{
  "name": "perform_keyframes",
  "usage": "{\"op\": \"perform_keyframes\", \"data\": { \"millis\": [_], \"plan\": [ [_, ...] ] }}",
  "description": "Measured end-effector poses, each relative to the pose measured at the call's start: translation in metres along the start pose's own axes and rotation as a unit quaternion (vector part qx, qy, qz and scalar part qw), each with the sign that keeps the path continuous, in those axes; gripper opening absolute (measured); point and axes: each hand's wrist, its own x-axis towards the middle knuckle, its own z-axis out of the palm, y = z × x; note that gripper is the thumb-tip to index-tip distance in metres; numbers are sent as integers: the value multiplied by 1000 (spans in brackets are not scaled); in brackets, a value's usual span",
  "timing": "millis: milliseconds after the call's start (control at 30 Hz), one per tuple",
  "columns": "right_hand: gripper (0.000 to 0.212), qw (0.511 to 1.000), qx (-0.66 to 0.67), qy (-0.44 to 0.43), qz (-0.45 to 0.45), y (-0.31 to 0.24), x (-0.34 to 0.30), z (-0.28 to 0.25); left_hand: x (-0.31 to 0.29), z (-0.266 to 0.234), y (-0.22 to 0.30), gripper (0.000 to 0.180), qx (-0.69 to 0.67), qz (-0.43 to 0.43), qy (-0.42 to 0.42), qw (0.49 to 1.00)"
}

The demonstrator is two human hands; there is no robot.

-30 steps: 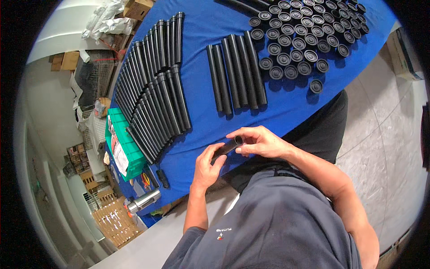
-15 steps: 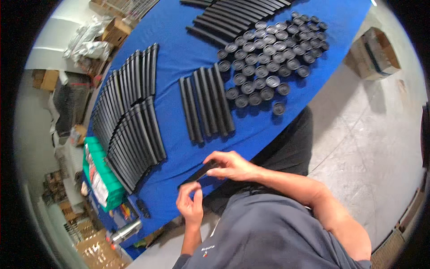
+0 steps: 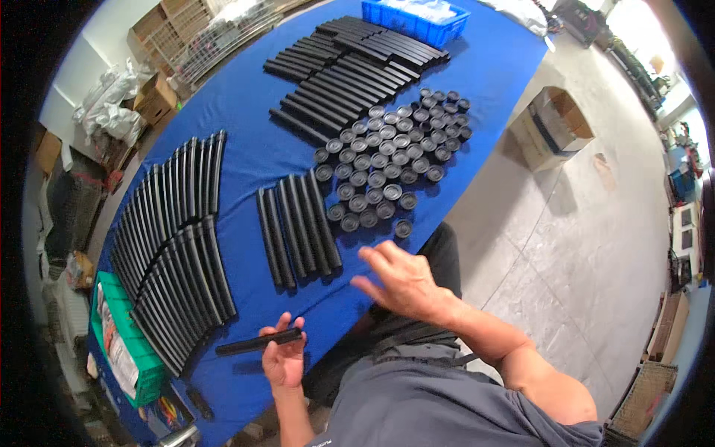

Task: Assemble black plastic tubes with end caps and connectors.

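My left hand is closed around one end of a short black tube, which lies across the fingers and points left over the table's near edge. My right hand is open and holds nothing, its thumb apart from the other fingers. Just beyond it sits a single black round cap, the nearest of a large cluster of black round caps. Left of the right hand, a small row of black tubes lies side by side on the blue cloth.
Long fanned rows of black tubes cover the table's left side. More black tubes lie at the far end, before a blue crate. A green crate stands at the near left. On the floor at right is a cardboard box.
My right hand has come away from the tube and moved up and right toward the caps. The left hand has shifted left, keeping the tube. The view has turned and moved too.
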Motion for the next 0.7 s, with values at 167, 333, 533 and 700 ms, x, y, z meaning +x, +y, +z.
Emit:
{"op": "perform_keyframes", "data": {
  "millis": [167, 333, 533, 700],
  "plan": [
    [37, 989, -121, -3, 86, 50, 9, -14, 4, -35, 5, 34, -24, -12, -38, 999],
    [36, 987, -127, -26, 98, 62, 17, -9, 7, -33, 6, 40, -32, -16, -26, 999],
    [51, 980, -118, -88, 131, 74, 10, 2, 5, -33, 1, 45, 4, -17, -46, 999],
    [26, 985, -137, -50, 92, 76, 11, 2, 3, -35, 3, 32, 12, 9, -67, 998]
  ]
}}
